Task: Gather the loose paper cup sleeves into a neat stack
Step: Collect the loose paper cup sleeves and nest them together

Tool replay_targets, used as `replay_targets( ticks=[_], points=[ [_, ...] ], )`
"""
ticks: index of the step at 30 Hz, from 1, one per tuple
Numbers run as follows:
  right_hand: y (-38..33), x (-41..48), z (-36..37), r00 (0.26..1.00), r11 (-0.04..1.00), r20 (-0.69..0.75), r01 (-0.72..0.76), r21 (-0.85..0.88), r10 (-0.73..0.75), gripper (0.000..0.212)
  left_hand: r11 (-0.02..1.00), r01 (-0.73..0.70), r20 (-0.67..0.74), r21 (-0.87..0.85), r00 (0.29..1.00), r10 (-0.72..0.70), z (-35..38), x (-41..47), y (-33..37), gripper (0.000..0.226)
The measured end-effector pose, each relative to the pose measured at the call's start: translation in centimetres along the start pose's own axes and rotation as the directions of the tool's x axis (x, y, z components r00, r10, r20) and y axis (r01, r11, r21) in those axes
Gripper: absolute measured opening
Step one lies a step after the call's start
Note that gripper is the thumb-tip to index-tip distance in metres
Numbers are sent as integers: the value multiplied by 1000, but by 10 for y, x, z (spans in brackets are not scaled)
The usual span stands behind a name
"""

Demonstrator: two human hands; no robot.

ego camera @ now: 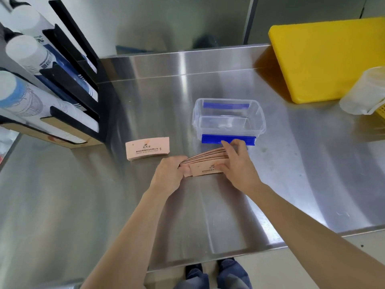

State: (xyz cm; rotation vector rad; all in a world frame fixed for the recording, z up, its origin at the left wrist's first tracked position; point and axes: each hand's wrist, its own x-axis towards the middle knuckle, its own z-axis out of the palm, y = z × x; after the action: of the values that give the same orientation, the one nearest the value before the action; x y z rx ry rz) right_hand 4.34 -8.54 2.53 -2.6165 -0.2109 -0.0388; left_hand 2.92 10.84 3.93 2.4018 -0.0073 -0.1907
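Observation:
Several pale pink paper cup sleeves (205, 163) form a fanned bundle standing on edge on the steel counter, held between both hands. My left hand (169, 174) grips the bundle's left end. My right hand (239, 163) covers its right end with fingers over the top edges. The front sleeve shows printed text. A small flat pile of the same sleeves (147, 148) lies apart on the counter to the left, print facing up.
A clear plastic box with blue clips (228, 122) stands just behind the hands. A black cup dispenser rack (68, 80) with paper cups fills the left. A yellow cutting board (325, 59) and a translucent jug (366, 92) sit far right. The counter's front edge (208, 261) is near.

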Motion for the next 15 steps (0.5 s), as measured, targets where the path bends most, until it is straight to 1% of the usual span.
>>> replay_targets(
  ticks=[3,5,7,9,11,12,14,15],
  points=[
    [2,5,7,995,995,-99,-17,-100,7,45,1000,-8,56,-2,998,8,-2,-3,0,20],
    [-1,8,9,997,996,-75,-41,-80,35,44,999,1,88,-37,996,2,-3,-6,0,20],
    [-6,8,9,997,995,24,-76,58,75,43,998,22,82,-66,996,-17,-3,-7,0,25],
    [-11,6,10,993,981,88,-98,168,84,37,997,38,23,-65,999,-37,0,-8,-1,26],
    [-14,5,11,994,967,74,-100,236,85,34,995,57,-45,-85,997,-61,4,-8,-1,19],
    [-15,5,11,992,954,62,-122,275,109,35,991,74,-69,-109,994,-82,5,-7,-2,16],
    [-15,6,12,975,899,54,-219,379,214,37,967,127,-118,-222,981,-156,7,-5,-4,13],
    [-15,6,11,958,851,65,-278,446,279,34,938,156,-135,-310,969,-206,7,-3,-6,13]
  ],
)
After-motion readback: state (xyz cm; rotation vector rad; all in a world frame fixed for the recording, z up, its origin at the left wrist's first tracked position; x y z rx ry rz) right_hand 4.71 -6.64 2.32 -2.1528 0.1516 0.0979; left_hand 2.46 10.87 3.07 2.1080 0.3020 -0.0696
